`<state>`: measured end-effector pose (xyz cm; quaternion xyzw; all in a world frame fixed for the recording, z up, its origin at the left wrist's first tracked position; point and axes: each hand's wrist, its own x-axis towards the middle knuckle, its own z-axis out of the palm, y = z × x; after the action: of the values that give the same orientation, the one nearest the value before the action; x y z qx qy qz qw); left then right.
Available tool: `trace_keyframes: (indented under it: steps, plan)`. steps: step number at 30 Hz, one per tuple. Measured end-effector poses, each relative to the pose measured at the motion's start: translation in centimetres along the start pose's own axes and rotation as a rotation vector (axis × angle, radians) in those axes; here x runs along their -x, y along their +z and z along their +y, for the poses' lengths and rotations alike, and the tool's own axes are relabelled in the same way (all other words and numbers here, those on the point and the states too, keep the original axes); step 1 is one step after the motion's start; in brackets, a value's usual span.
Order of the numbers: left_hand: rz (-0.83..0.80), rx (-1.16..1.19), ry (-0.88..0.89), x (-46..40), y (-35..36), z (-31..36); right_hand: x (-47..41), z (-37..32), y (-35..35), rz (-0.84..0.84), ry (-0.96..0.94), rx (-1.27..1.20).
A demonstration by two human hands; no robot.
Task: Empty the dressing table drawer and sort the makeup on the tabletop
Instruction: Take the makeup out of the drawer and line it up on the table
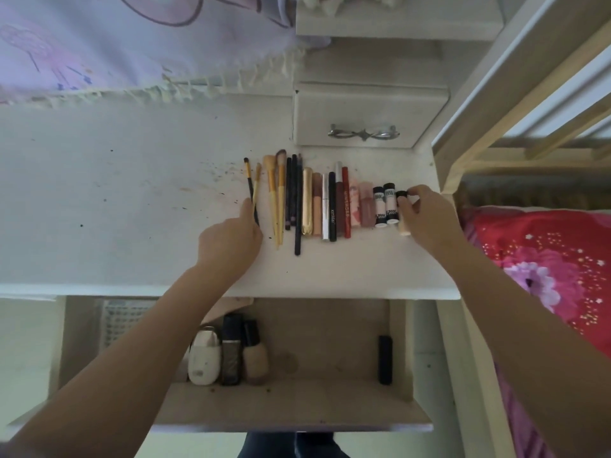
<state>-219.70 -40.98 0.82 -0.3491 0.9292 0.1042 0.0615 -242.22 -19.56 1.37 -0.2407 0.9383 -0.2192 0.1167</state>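
Mid-sort, judging by the layout: a tidy row of makeup on the worn white counter (132, 180), with brushes at the left end, pencils and tubes in the middle, small bottles at the right.

Right hand (426, 214) at the row's right end, fingers (408, 201) grasping a small cream tube with a black cap (402, 213), just beside two white-labelled black-capped bottles (385, 204). Looks like a placement or straightening of that tube in line.

Left hand (231, 239) at the opposite end, fingers curled, forefinger extended against the thin black-handled brush (251, 190); whether pinching or merely nudging, cannot tell.

Below, the open pale wooden drawer (314, 404), not yet empty: a white oval case (204, 361), a dark square bottle (231, 352), a beige foundation bottle with black cap (254, 355) clustered at left, a black lipstick-like tube (385, 360) alone at right.

Next move, probably: release of the cream tube, then a reach down into the drawer for the remaining pieces, with room needed on the counter for the bulkier bottles, likely left of the brushes.
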Motion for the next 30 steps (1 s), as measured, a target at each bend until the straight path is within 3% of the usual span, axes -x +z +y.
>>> trace_keyframes:
  steps: [3,5,7,10,13,15,22,30]
  plan:
    - [-0.008,0.049,0.048,0.7,-0.1,-0.8,1.7,0.1,-0.9,0.028,-0.012,-0.059]
    - [0.109,0.201,0.07,2.4,-0.1,-1.4,4.2,0.4,-1.5,0.096,-0.086,-0.09]
    - [0.188,0.349,0.141,5.8,0.6,-1.5,8.1,1.1,-1.4,0.062,-0.197,-0.12]
    - [0.035,0.287,0.15,11.9,4.4,-1.1,13.7,3.0,1.0,-0.199,-0.3,-0.01]
    - [-0.353,0.081,-0.172,14.4,9.3,-1.2,16.2,5.3,4.8,-0.464,-0.378,0.297]
    - [-0.477,0.09,-0.331,14.8,11.3,-1.0,16.5,6.1,6.8,-0.586,-0.435,0.507]
    - [-0.529,0.224,-0.471,14.1,14.7,1.2,16.1,6.6,9.9,-0.715,-0.657,1.04]
    - [-0.513,0.329,-0.489,14.4,16.0,1.6,15.3,6.3,10.3,-0.792,-0.707,1.183]
